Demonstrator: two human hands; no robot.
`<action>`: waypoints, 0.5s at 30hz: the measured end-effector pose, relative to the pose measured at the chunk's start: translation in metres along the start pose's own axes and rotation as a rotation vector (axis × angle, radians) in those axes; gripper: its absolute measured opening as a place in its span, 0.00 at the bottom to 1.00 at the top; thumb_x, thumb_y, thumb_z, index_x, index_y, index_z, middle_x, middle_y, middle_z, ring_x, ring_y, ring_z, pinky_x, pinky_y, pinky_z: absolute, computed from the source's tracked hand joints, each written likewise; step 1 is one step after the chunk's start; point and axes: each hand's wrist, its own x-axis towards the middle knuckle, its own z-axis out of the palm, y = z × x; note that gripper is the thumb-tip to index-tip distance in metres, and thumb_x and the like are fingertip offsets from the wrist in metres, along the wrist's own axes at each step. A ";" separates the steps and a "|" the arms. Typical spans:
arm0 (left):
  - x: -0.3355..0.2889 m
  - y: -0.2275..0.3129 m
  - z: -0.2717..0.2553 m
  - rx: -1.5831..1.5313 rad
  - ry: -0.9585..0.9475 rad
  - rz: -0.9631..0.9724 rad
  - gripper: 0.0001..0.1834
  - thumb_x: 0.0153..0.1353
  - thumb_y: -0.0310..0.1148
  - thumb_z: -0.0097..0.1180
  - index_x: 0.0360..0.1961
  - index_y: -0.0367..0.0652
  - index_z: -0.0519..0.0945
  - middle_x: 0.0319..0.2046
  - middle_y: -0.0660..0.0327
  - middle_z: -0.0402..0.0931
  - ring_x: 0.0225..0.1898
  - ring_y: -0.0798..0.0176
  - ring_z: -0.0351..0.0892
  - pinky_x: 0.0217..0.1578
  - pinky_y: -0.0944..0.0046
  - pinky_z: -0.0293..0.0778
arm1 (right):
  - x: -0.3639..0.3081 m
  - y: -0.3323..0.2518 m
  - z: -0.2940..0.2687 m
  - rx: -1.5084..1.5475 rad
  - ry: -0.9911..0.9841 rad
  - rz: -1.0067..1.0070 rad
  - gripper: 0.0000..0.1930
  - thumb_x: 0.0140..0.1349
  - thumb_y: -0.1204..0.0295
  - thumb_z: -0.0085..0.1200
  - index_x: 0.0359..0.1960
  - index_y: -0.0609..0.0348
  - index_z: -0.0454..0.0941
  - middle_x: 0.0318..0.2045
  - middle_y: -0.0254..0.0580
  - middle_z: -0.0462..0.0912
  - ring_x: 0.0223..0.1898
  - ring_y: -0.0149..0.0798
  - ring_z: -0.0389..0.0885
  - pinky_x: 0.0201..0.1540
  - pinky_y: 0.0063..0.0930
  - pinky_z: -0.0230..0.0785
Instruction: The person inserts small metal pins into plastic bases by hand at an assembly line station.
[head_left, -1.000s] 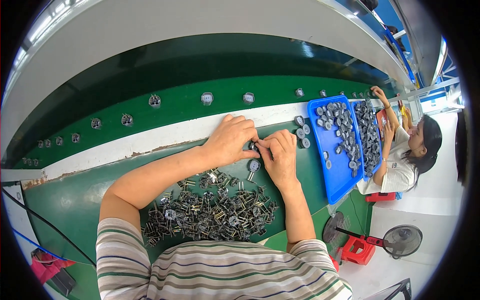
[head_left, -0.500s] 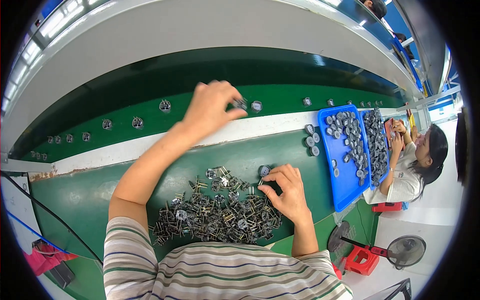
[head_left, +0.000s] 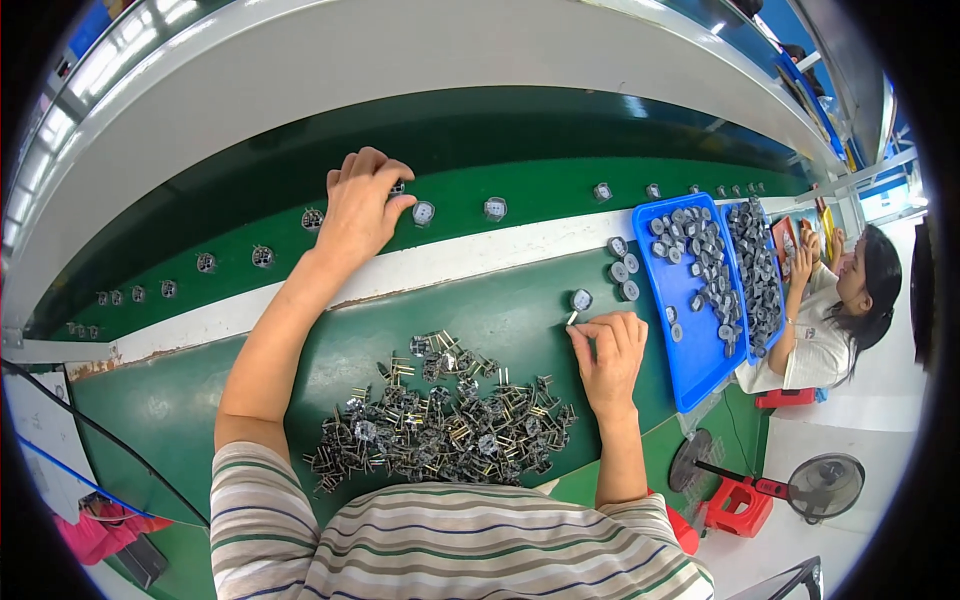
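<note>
One plug (head_left: 581, 299) is beyond and right of the pile (head_left: 440, 430), its long axis slanting back toward it; the right hand (head_left: 610, 352), nearer, pinches its pins (head_left: 572, 318); farther beyond the pile, the left hand (head_left: 362, 205) grips a dark part (head_left: 397, 187).

Pronged parts (head_left: 440, 425) left of the trays (head_left: 690, 365)

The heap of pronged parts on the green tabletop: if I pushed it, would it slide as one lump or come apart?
The heap of pronged parts would probably shift unevenly, being many separate pieces. Some might snag on each other, since thin prongs stick out at many angles. A single piece is likely light, looking small beside the right hand.
</note>
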 end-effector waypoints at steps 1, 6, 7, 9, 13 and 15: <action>-0.003 0.004 0.000 0.001 -0.002 0.000 0.15 0.60 0.34 0.73 0.48 0.47 0.85 0.50 0.57 0.74 0.55 0.51 0.74 0.55 0.50 0.67 | -0.002 0.000 -0.001 0.002 0.000 0.002 0.14 0.52 0.76 0.75 0.35 0.55 0.80 0.34 0.35 0.80 0.39 0.43 0.78 0.45 0.42 0.65; -0.015 0.014 0.001 0.059 0.060 0.140 0.15 0.55 0.34 0.75 0.44 0.48 0.88 0.45 0.60 0.72 0.52 0.53 0.71 0.54 0.50 0.62 | -0.013 -0.001 0.005 0.050 -0.049 -0.025 0.14 0.51 0.76 0.76 0.34 0.56 0.80 0.33 0.37 0.81 0.40 0.44 0.78 0.46 0.43 0.64; -0.015 0.015 0.002 0.060 0.071 0.154 0.16 0.54 0.34 0.76 0.45 0.48 0.88 0.45 0.60 0.72 0.52 0.53 0.71 0.54 0.50 0.62 | -0.012 -0.001 0.003 0.047 -0.049 -0.021 0.14 0.51 0.76 0.76 0.34 0.56 0.80 0.33 0.37 0.81 0.40 0.44 0.78 0.46 0.43 0.64; -0.015 0.017 0.001 0.077 0.050 0.174 0.16 0.54 0.34 0.76 0.45 0.47 0.89 0.44 0.61 0.72 0.52 0.54 0.71 0.53 0.51 0.61 | -0.009 -0.002 -0.002 0.119 -0.074 0.018 0.14 0.51 0.76 0.75 0.36 0.56 0.80 0.35 0.39 0.81 0.41 0.45 0.78 0.47 0.42 0.65; -0.016 0.020 -0.001 0.086 -0.029 0.210 0.17 0.53 0.35 0.76 0.45 0.44 0.89 0.43 0.62 0.74 0.52 0.56 0.72 0.52 0.53 0.61 | -0.006 0.001 0.001 0.133 -0.035 0.151 0.14 0.52 0.75 0.75 0.36 0.57 0.81 0.37 0.42 0.82 0.43 0.47 0.78 0.48 0.42 0.66; -0.015 0.017 0.002 0.068 -0.024 0.217 0.17 0.53 0.35 0.75 0.44 0.42 0.88 0.43 0.63 0.77 0.50 0.57 0.73 0.51 0.53 0.61 | -0.001 0.003 0.004 0.229 -0.028 0.228 0.13 0.54 0.73 0.75 0.37 0.56 0.82 0.38 0.41 0.82 0.44 0.48 0.78 0.48 0.41 0.65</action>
